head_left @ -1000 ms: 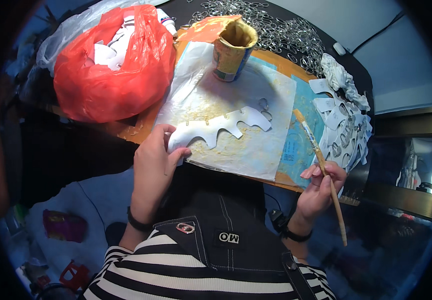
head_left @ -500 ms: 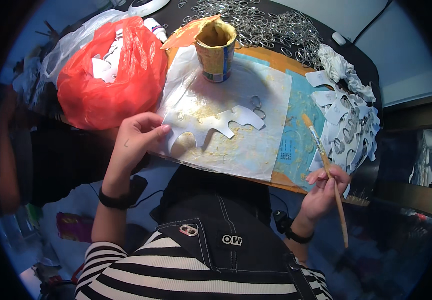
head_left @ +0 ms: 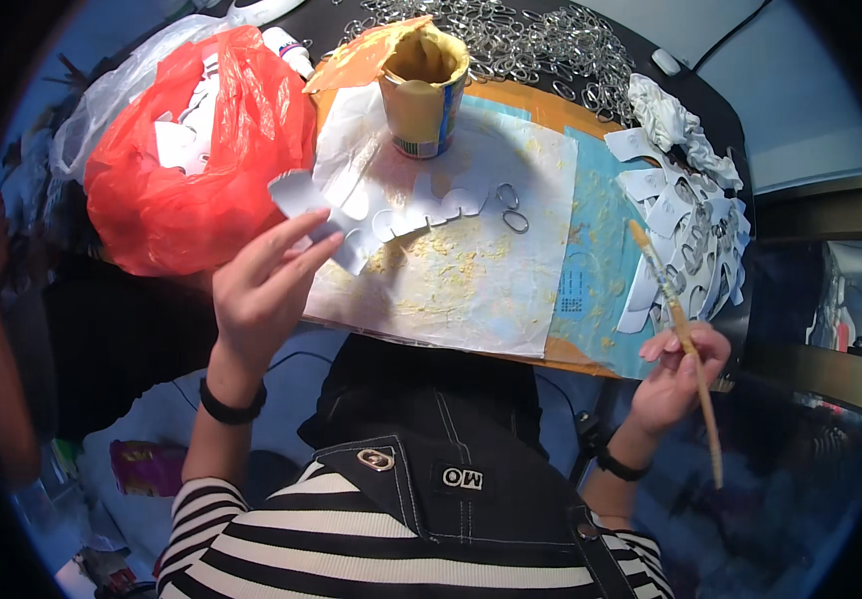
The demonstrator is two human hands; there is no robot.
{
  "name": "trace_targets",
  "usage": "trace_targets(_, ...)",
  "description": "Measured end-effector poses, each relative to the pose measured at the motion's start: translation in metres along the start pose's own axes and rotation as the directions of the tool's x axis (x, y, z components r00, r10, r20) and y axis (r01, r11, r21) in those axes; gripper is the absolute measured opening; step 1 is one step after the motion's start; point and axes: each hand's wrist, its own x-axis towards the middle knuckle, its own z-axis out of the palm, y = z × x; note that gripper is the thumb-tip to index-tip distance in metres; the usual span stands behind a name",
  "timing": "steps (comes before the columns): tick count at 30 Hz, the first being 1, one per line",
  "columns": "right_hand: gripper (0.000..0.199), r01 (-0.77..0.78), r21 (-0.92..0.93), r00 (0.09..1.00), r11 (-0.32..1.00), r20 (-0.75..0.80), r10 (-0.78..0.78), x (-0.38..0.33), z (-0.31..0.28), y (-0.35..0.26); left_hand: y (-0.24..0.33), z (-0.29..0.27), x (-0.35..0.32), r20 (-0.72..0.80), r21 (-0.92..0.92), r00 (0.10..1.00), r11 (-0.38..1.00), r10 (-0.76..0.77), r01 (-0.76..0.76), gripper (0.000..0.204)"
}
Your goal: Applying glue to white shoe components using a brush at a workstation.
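Counter (head_left: 650, 60) was dark, cluttered. Red bag (head_left: 191, 170) sat at left, white pieces inside. Stained paper sheet (head_left: 471, 270) lay at centre before you. Metal ring pile (head_left: 531, 40) lay at far edge. White cutout stack (head_left: 685, 225) lay at right. Glue can (head_left: 423, 95) stood upright on sheet's far end. Your left hand (head_left: 266, 290) pinched white cutout (head_left: 391, 215), near end lifted, far end trailing on sheet. Your right hand (head_left: 675, 374), grip closed round brush (head_left: 678, 324), held it tilted off sheet's right edge.
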Motion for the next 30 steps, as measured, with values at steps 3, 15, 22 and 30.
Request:
trace_targets(3,0.03,0.018,0.011,0.997,1.0,0.071,-0.018,0.025,-0.002,-0.011,-0.009,0.009,-0.027,0.006,-0.027,0.997,0.997,-0.074,0.074,0.022)
trace_targets(15,0.024,0.242,-0.14,0.801,0.96,0.587,-0.116,0.158,0.137,-0.077,-0.026,0.02,-0.039,0.031,-0.152,0.996,0.985,0.081,-0.076,0.033)
trace_targets(22,0.011,0.377,-0.35,0.618,0.858,0.785,0.049,0.194,0.198,-0.044,-0.03,0.018,-0.038,0.051,-0.233,0.998,0.972,0.029,-0.017,0.031)
trace_targets(30,0.012,0.228,-0.365,0.589,0.903,0.79,0.171,0.193,0.214,-0.021,-0.033,0.02,-0.041,0.07,-0.272,0.997,0.962,0.027,-0.007,0.03)
